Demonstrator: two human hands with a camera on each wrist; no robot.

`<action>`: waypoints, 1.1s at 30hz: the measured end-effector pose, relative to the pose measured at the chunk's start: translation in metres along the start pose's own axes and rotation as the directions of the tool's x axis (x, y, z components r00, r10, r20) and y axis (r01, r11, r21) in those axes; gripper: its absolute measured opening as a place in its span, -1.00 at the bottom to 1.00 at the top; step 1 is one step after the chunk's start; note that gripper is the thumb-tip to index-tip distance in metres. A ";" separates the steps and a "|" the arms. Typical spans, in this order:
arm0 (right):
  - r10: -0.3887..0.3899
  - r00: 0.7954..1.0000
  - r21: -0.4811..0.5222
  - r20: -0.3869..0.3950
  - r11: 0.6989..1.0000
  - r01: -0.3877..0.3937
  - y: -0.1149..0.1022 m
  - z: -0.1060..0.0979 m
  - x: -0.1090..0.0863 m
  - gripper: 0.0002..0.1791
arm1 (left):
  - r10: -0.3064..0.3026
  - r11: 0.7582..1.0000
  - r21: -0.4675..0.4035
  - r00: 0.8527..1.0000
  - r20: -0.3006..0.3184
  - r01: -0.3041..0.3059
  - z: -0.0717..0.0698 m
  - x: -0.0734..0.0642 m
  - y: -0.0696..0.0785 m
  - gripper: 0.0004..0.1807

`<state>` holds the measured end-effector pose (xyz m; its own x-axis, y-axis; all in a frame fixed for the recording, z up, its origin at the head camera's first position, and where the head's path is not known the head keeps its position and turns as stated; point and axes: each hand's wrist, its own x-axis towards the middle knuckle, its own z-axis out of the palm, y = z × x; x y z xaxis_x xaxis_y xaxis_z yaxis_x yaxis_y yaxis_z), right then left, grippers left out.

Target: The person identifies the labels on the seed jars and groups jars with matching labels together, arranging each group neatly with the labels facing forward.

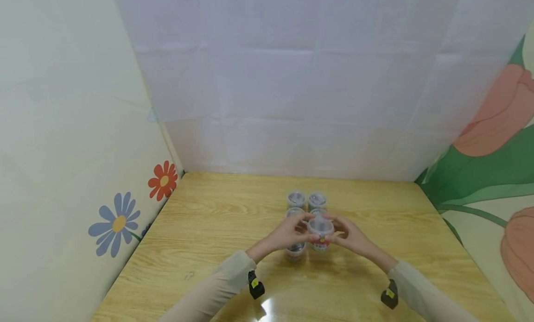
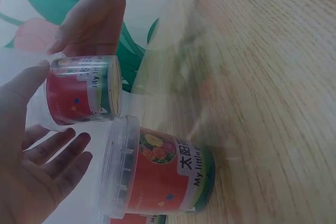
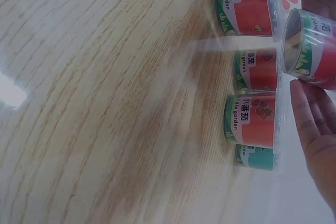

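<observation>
Both hands hold a small clear plastic tub [image 1: 320, 236] with a red "My little garden" label, raised off the table. My left hand [image 1: 289, 233] has its thumb and fingertips at the tub's left side. On the opposite side, the right hand [image 1: 351, 236] grips it with thumb and fingers. The left wrist view shows the held tub [image 2: 81, 90] tilted slightly, its base apart from the wood. Below it stands another red-labelled lidded tub [image 2: 163, 174]. The right wrist view shows more standing tubs, among them a red one [image 3: 252, 119] and a green one [image 3: 256, 157].
Lidded tubs stand in two close columns on the wooden table [image 1: 217, 220], the farthest pair being a left tub [image 1: 296, 199] and a right tub [image 1: 317, 200]. A white sheet [image 1: 267, 90] hangs behind. Flower-printed walls flank both sides.
</observation>
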<state>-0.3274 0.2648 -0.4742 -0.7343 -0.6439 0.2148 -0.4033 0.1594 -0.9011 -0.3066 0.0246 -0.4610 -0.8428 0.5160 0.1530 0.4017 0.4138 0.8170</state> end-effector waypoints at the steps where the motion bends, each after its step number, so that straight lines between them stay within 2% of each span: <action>1: 0.008 1.000 -0.011 0.001 1.000 -0.008 0.001 0.000 -0.001 -0.34 | -0.003 1.000 0.019 1.000 0.007 0.003 0.000 0.000 0.000 -0.28; 8: 0.020 0.999 -0.061 0.025 0.998 -0.018 0.002 -0.002 -0.004 -0.36 | 0.017 0.989 0.147 0.999 0.027 -0.020 0.001 -0.002 0.001 -0.20; 15: 0.009 0.998 -0.084 0.060 0.996 -0.004 0.004 -0.002 -0.009 -0.35 | 0.064 0.972 0.223 0.997 0.050 -0.074 0.005 -0.003 0.001 -0.23; 24: 0.039 0.996 -0.104 0.075 0.994 -0.031 0.001 0.003 -0.015 -0.31 | 0.121 0.934 0.335 0.992 0.036 -0.126 0.010 -0.003 -0.003 -0.27; 27: 0.052 0.996 -0.125 0.074 0.991 -0.043 0.000 0.005 -0.016 -0.28 | 0.150 0.914 0.375 0.988 0.043 -0.155 0.011 -0.004 -0.004 -0.27; 33: 0.081 0.994 -0.148 0.071 0.987 -0.070 0.001 0.008 -0.017 -0.26 | 0.177 0.854 0.486 0.982 0.066 -0.187 0.011 -0.007 -0.003 -0.22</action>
<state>-0.3110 0.2704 -0.4817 -0.7237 -0.6807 0.1136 -0.4273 0.3127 -0.8483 -0.2979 0.0286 -0.4706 -0.7329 0.6294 0.2583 0.6743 0.6216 0.3986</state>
